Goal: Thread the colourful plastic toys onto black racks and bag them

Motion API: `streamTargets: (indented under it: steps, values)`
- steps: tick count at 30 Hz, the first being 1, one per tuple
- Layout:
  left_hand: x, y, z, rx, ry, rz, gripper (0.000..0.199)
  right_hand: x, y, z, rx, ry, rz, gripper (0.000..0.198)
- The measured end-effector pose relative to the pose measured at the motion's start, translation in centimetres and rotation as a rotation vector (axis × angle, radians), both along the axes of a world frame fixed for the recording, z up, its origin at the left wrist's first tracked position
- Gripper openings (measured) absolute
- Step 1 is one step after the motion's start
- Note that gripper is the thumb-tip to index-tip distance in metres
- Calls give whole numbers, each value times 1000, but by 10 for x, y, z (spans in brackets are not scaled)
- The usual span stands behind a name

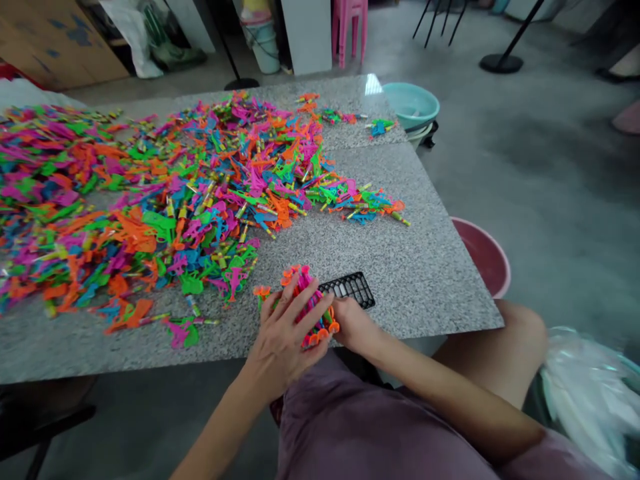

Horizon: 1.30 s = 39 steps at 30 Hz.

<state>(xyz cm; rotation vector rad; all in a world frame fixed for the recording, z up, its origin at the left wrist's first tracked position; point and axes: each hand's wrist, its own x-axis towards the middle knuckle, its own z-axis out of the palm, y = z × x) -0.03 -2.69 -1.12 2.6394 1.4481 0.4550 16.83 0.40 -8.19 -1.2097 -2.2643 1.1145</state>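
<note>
A bundle of small plastic toys (316, 320), pink, green and blue with round orange ends, lies at the near edge of the granite table (400, 267). Over its top is my left hand (287, 327), fingers apart and curved around the bundle. My right hand (357, 325) is closed against the bundle's right side, its fingertips mostly hidden. Just beyond that hand, a black slotted plastic rack (357, 288) rests on the tabletop, partly covered. The toys' exact kind is too small to tell.
A wide heap of similar bright toys (200, 187) spreads across the left and middle of the table. Several stray ones (380, 127) lie at the far right corner. Beside the table stand a red basin (483, 257) and a light blue basin (413, 103). Clear plastic bags (590, 393) are at lower right.
</note>
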Motion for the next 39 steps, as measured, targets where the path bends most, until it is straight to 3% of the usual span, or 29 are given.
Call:
streamTargets:
  steps: [3,5,10,13,18,20,22,24,27,31,35,39]
  values:
    - [3,1,-3,75,-31,19,34,-3,3,-3,-1,-5,24,15]
    - [3,2,-5,116,-55,39,30,-6,-3,-5,15,-31,2,22]
    - [-5,2,-6,143,67,-34,37,-3,-10,-5,66,-46,-52,28]
    - [-6,1,-6,160,34,-27,32,37,34,2,77,-15,-92,26]
    - [-6,3,-11,173,-64,26,30,139,153,14,144,-211,-645,25]
    - [-12,6,-13,192,-38,-5,28,165,178,12,53,-309,-649,21]
    - [-23,9,-15,213,6,-42,29,181,180,6,-43,-338,-540,14]
    - [-32,12,-17,236,20,-63,30,191,163,1,-169,-224,-434,16]
    - [-37,14,-18,211,1,-65,30,199,124,-2,-412,128,-353,23]
    - [-29,9,-13,132,-30,-17,27,175,84,-8,-509,447,-395,26]
    - [-22,3,-6,59,-10,22,24,109,62,-19,-491,539,-328,28]
    - [-20,2,-3,41,7,31,24,31,52,-24,-258,418,-174,13]
